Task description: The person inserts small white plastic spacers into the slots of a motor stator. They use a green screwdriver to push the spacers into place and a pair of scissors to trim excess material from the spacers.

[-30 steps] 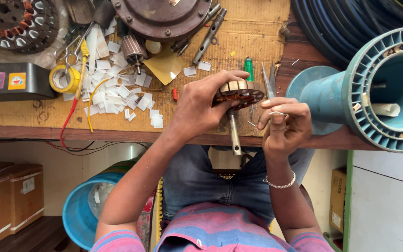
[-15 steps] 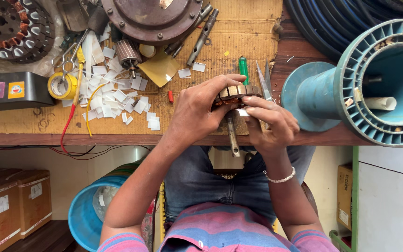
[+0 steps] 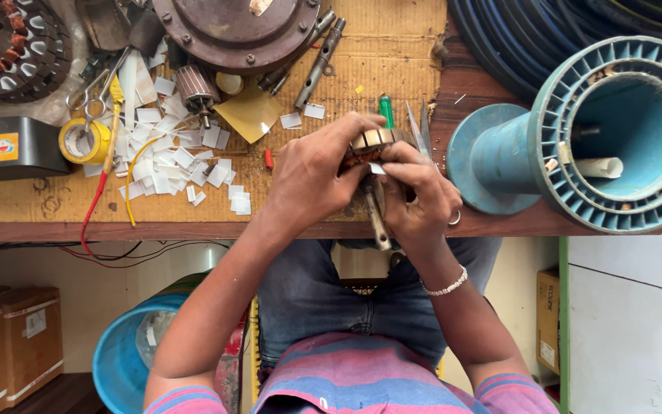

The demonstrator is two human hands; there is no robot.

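I have both hands on a small motor armature (image 3: 369, 146) held just above the near edge of the cardboard-covered workbench (image 3: 423, 77), its steel shaft (image 3: 377, 218) pointing back toward my lap. My left hand (image 3: 312, 180) is curled around the slotted iron core from the side, fingers wrapped over the top, so it carries the piece. My right hand (image 3: 419, 195) is closed in a narrow pinch at the face of the core, thumb and forefinger pressing a little white paper slip (image 3: 377, 168) against the slots; a ring and a beaded bracelet show on that side. I judge the armature dense and stiff for its size, a laminated core with copper winding that will not flex, but the thin wire and the paper liners look easy to nick or crumple. The safest grip seems to be the bare core rim or the shaft, not the reddish copper. Near the hands lie a green-handled tool (image 3: 385, 105) and scissors (image 3: 421, 132); farther left a scatter of cut white paper pieces (image 3: 170, 157), a second armature (image 3: 195, 88) and yellow tape (image 3: 82, 140). A big teal spool (image 3: 576, 138) stands at right.
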